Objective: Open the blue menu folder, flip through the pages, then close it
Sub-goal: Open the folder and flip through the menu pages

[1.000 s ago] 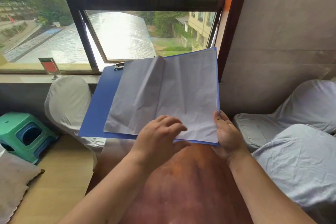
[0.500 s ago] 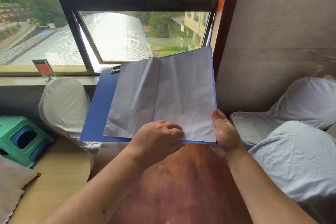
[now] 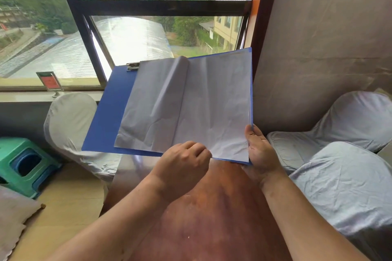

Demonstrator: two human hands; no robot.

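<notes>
The blue menu folder [image 3: 110, 112] lies open, held up above the far end of a brown table. Creased white pages [image 3: 212, 101] cover its right half and part of the left, and one page curls up along the middle fold. A metal clip [image 3: 133, 66] sits at the folder's top edge. My right hand [image 3: 259, 148] grips the folder's lower right corner, thumb on the page. My left hand [image 3: 184, 161] is at the bottom edge of the right page with fingers curled, pinching the paper's edge.
The glossy brown table [image 3: 212, 218] runs toward me. Chairs in white covers stand at the left [image 3: 70, 121] and right [image 3: 350, 176]. A green stool [image 3: 23, 165] is on the floor at left. A small red sign [image 3: 51, 81] stands on the windowsill.
My left hand has slid down from flat on the page to its bottom edge and curled its fingers there. The folder and right hand stay about the same.
</notes>
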